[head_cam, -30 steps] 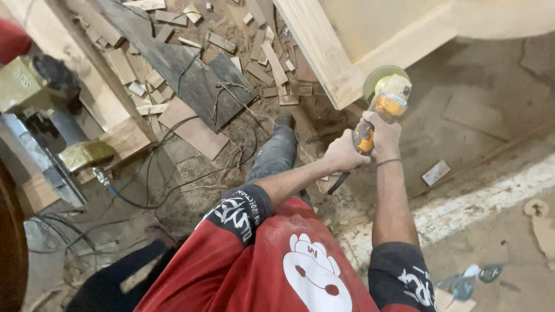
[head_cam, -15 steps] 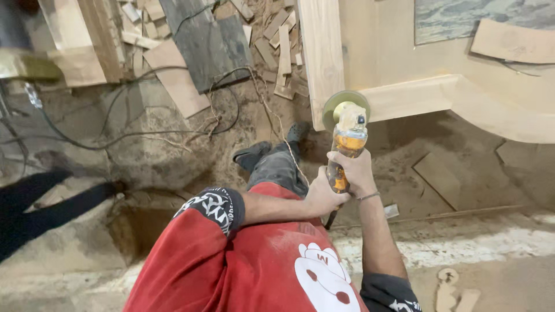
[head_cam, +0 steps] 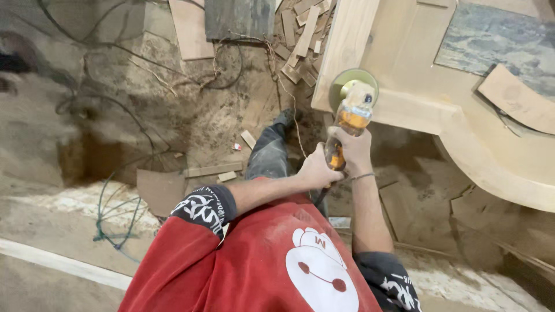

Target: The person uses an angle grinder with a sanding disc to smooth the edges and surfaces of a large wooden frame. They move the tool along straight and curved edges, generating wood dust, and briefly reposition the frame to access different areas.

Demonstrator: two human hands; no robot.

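1. Head view, the risks: we've got both hands on the angle grinder (head_cam: pixel 351 118), right hand (head_cam: pixel 354 151) with fingers wrapped tight on the orange body, left hand (head_cam: pixel 315 171) closed around the tail of the handle just behind. Its disc (head_cam: pixel 341 86) sits just beyond the fingertips, at the edge of the pale wooden frame (head_cam: pixel 404 110). If it catches that corner, we judge it could kick back towards the knuckles. Cables (head_cam: pixel 115 208) lying on the dusty floor (head_cam: pixel 87 115) could snag a foot.

2. Same view, the tool: yellow-and-orange casing, dust-caked, with a greenish round disc tilted towards the wood.
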